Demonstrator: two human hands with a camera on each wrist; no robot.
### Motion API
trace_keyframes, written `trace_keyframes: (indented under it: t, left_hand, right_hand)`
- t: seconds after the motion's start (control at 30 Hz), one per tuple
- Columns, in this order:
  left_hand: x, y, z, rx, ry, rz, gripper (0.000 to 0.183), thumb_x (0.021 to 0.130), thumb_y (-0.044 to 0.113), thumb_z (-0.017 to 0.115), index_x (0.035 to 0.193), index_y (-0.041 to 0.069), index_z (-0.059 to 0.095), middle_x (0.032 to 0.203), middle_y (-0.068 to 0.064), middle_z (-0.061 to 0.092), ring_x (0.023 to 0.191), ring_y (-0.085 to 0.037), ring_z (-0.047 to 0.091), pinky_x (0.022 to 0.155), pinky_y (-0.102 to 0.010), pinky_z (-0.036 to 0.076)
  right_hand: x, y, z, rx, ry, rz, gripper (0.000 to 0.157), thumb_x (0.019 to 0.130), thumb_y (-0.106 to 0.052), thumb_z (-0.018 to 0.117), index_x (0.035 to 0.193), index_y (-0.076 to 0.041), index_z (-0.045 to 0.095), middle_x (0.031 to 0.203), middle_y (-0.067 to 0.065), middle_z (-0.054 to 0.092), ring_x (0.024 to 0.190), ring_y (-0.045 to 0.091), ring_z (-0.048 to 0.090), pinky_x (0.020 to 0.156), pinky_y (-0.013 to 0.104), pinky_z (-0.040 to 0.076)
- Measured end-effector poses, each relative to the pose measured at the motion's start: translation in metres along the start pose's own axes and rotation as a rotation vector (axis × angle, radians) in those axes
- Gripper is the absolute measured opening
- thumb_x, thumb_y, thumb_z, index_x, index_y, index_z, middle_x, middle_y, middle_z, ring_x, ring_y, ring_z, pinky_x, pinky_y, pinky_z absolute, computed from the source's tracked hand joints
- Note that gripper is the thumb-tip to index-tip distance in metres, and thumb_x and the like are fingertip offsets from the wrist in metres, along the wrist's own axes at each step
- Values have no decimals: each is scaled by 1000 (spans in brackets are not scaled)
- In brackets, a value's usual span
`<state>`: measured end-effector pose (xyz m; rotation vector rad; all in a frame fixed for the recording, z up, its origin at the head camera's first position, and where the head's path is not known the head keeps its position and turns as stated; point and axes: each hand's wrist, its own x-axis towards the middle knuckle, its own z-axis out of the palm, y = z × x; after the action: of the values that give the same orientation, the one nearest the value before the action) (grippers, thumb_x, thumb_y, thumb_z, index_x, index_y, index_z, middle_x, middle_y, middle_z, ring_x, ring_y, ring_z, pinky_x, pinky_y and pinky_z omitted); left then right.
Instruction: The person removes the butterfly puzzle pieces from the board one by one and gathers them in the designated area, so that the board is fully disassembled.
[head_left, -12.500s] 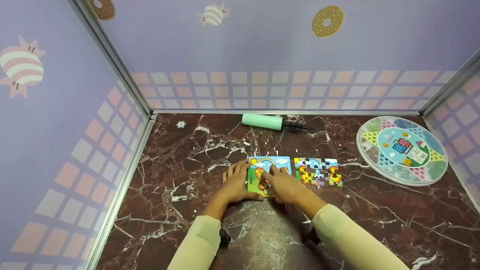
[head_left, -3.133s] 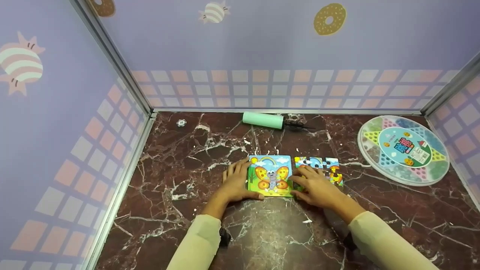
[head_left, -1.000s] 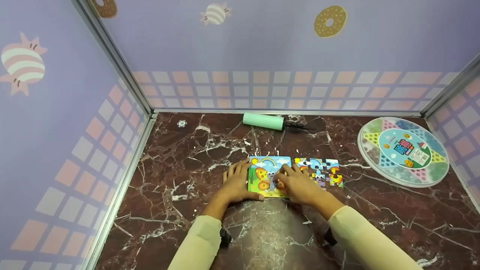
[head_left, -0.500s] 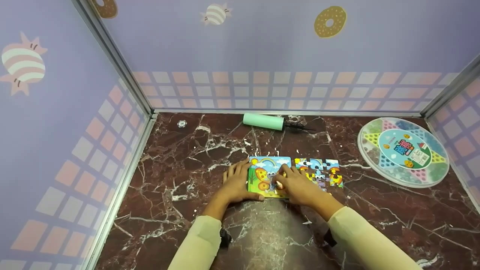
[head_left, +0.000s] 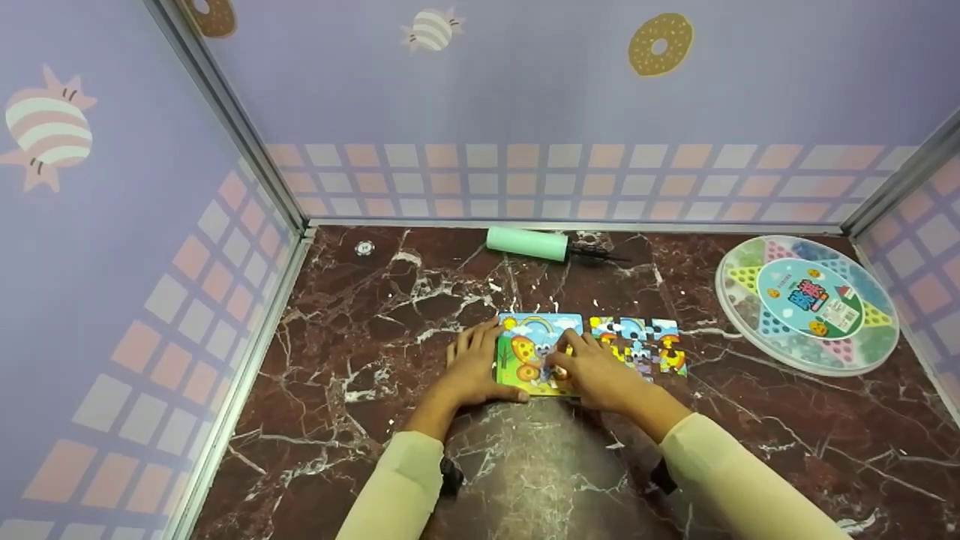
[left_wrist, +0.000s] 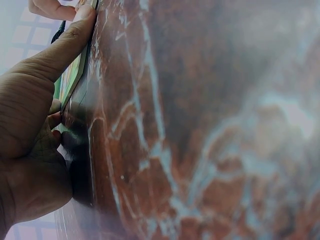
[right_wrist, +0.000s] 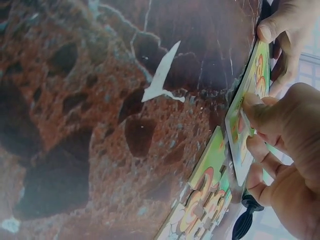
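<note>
The butterfly puzzle board (head_left: 525, 327) lies flat on the marble-patterned table. My left hand (head_left: 474, 370) rests at the board's near left corner, fingers spread along the left edge and thumb on the near edge. Over the board's lower right, my right hand (head_left: 604, 377) pinches a thin puzzle piece (right_wrist: 245, 121) between thumb and index finger; the piece is tilted in the right wrist view. Its picture is mostly hidden by the fingers. Several interlocking puzzle pieces (head_left: 636, 349) with the same butterfly picture lie just right of the board, partly behind my right hand.
A mint-green hand pump (head_left: 526, 244) with a black nozzle lies behind the board. At the right stands a round Chinese checkers box (head_left: 806, 304). A small poker chip (head_left: 364, 247) sits at the back left. Patterned walls bound the table (head_left: 375, 442) on the back and sides.
Since about three seconds ago, my right hand has moved left from beside the loose pieces onto the board. Over the last second it works in one spot with small finger shifts. My left hand stays put.
</note>
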<state>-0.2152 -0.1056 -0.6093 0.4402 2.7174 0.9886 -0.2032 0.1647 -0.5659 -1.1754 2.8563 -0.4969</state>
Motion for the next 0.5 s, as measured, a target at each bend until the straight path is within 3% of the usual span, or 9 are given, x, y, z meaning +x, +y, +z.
trace_keyframes:
  t: [0.23, 0.5]
  left_hand:
    - [-3, 4, -3, 4, -12, -11, 134, 67, 57, 102, 172, 14, 33, 185, -7, 22, 169, -40, 16, 136, -70, 10]
    - [-7, 14, -11, 6, -17, -10, 130, 70, 54, 102, 170, 8, 34, 183, -13, 25, 167, -44, 19, 134, -71, 14]
  right_hand:
    - [-1, 0, -3, -3, -5, -26, 36, 91, -4, 87, 124, -14, 78, 126, 16, 60, 102, 34, 59, 85, 53, 58]
    - [-3, -2, -9, 0, -7, -62, 30, 92, -4, 82, 121, -12, 77, 125, 17, 59, 97, 30, 54, 80, 48, 56]
